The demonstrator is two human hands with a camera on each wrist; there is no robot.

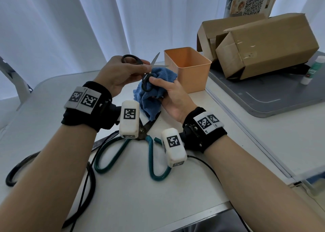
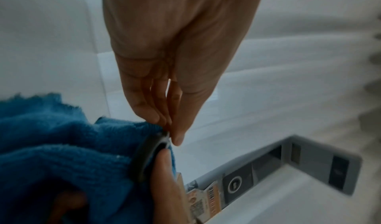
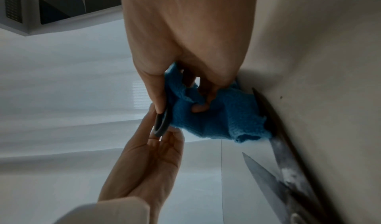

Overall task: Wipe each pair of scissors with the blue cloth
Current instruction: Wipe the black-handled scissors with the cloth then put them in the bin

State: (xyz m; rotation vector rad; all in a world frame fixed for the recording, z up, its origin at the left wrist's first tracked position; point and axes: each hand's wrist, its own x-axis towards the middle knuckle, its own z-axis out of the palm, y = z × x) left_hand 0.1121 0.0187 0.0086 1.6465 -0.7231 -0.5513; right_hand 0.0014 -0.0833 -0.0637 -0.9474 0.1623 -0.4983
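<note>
A small pair of black-handled scissors point(image 1: 140, 68) is held above the table with its blades spread apart. My left hand point(image 1: 126, 71) pinches it near the pivot, just below the upper handle loop point(image 1: 130, 59). My right hand point(image 1: 167, 91) grips the bunched blue cloth point(image 1: 154, 85), and its thumb presses the lower handle loop point(image 1: 146, 84) into the cloth. The left wrist view shows my fingertips point(image 2: 175, 129) at that loop point(image 2: 148, 156) against the cloth point(image 2: 62, 146). In the right wrist view the cloth point(image 3: 216, 116) sits behind the loop point(image 3: 161, 123).
Large green-handled scissors point(image 1: 153, 161) lie open on the table under my wrists, blades point(image 3: 268, 175) also seen in the right wrist view. Another black-handled pair point(image 1: 15, 172) lies at the left. An orange bin point(image 1: 188, 68), cardboard boxes point(image 1: 263, 45) and a grey board point(image 1: 263, 99) stand to the right.
</note>
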